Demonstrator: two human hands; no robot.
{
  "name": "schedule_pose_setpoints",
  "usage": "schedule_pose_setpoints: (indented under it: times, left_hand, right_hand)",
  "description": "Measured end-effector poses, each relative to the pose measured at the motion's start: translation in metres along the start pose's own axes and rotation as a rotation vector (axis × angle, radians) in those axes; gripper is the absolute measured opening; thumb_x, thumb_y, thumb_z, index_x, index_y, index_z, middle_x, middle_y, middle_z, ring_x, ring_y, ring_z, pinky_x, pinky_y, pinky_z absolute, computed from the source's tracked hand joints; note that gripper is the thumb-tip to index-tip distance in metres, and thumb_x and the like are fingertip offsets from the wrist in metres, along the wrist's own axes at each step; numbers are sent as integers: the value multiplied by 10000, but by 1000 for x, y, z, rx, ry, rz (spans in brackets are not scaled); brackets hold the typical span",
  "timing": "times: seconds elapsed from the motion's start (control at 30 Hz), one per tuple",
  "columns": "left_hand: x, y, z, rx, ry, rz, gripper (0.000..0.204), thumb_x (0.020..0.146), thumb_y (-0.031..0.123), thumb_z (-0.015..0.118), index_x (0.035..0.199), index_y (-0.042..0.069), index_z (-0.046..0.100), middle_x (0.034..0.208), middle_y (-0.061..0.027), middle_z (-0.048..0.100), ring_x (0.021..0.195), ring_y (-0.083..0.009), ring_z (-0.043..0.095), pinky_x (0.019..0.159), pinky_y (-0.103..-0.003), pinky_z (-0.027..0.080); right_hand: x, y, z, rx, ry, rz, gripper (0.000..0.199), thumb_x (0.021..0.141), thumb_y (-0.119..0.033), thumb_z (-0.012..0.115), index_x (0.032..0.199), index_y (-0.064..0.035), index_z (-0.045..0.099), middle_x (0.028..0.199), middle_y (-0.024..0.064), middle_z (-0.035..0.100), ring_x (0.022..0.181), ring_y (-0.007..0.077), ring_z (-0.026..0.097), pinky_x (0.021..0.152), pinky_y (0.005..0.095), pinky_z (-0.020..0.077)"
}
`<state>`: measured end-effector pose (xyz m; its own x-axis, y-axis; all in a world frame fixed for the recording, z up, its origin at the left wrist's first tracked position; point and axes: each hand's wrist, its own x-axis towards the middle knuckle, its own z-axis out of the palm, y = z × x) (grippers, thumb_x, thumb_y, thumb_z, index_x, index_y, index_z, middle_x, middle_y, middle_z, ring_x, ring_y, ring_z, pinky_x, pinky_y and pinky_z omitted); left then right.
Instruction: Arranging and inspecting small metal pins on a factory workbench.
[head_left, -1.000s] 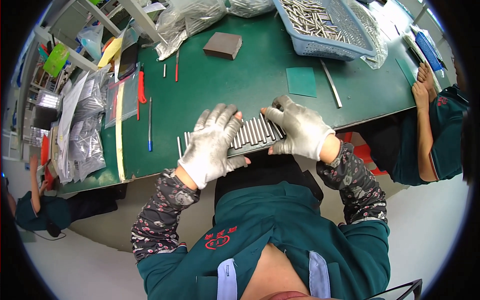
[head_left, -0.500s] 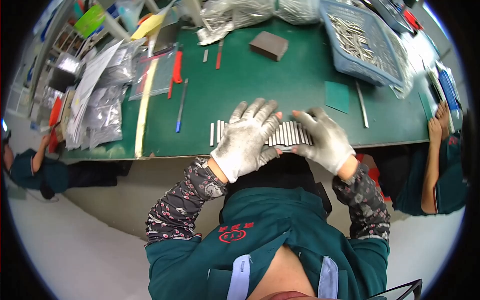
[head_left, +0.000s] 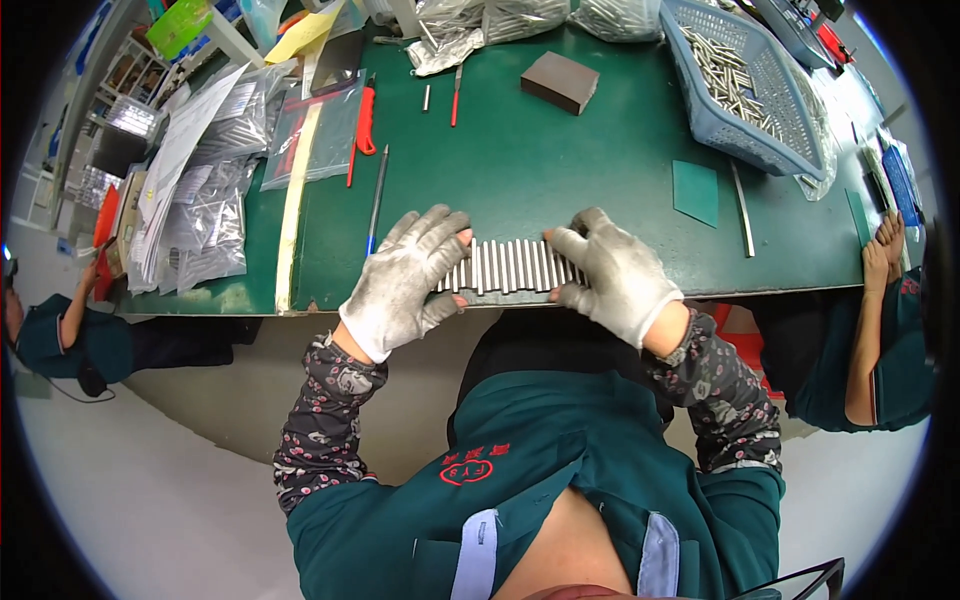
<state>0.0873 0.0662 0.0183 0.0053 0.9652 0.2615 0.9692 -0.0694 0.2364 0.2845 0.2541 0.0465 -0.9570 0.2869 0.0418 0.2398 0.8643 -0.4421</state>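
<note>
A row of short metal pins (head_left: 515, 266) lies side by side along the table's near edge. My left hand (head_left: 400, 280), in a grey-white glove with bare fingertips, covers the row's left end. Its forefinger is at the pins' far ends, its thumb at the near ends. At the right end, my right hand (head_left: 622, 282), gloved alike, has its forefinger and thumb around the pins in the same way, the other fingers bent. Both hands hide the outermost pins. Beside my left hand lies a pen (head_left: 378, 200), its blue end partly behind the fingers.
A blue basket (head_left: 700, 125) of metal pins stands far right. Behind are a dark block (head_left: 560, 82), a red-handled tool (head_left: 456, 100) and a red cutter (head_left: 367, 120). Bagged parts (head_left: 212, 225) lie left. A green square (head_left: 695, 193) and metal rod (head_left: 742, 210) lie right. Co-workers sit at both sides.
My left hand has slid left off the middle of the row to its left end, uncovering pins. My right hand has shifted slightly left. The whole view has shifted a little.
</note>
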Motion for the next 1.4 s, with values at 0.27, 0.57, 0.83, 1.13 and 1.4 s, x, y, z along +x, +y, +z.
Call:
schedule_pose_setpoints:
  times: [0.27, 0.57, 0.83, 1.13, 1.4]
  left_hand:
    - [1, 2, -3, 65, -49, 53, 662, 880, 570, 460, 1454, 284, 292, 1408, -136, 413, 1275, -404, 404, 1064, -556, 290]
    - [16, 24, -10, 10, -155, 34, 1037, 587, 153, 788, 1454, 138, 220, 1423, -163, 382, 1299, -387, 385, 1073, -551, 280]
    - [7, 23, -2, 101, -25, 30, 855, 724, 423, 669, 1443, 144, 300, 1398, -167, 407, 1286, -378, 398, 1065, -555, 286]
    - [24, 30, -3, 165, -71, 42, 813, 787, 514, 579, 1452, 143, 293, 1426, -176, 380, 1321, -390, 353, 1092, -549, 238]
    - [82, 90, 20, 80, -227, 204, 646, 745, 439, 673, 1289, 132, 509, 1402, -101, 433, 1324, -314, 358, 1093, -522, 252]
  right_hand:
    - [-3, -5, -6, -94, -37, 69, 547, 744, -346, 728, 1229, -149, 569, 1072, 155, 538, 905, 333, 621, 740, 430, 523]
    - [-4, 5, -2, 28, 21, 49, 570, 711, -265, 742, 1222, -88, 564, 1085, 168, 542, 950, 359, 590, 805, 426, 491]
    - [-26, 17, -10, 57, 64, 75, 479, 749, -223, 715, 1184, -80, 576, 1080, 145, 555, 995, 344, 568, 824, 421, 489]
    - [-24, 28, -15, 77, 194, 1, 389, 772, -264, 687, 1091, -66, 587, 1013, 135, 576, 994, 331, 566, 816, 425, 491]
    - [-27, 58, -45, -337, 110, 318, 424, 850, -411, 573, 1048, -39, 628, 1119, 174, 581, 1091, 303, 541, 868, 432, 428]
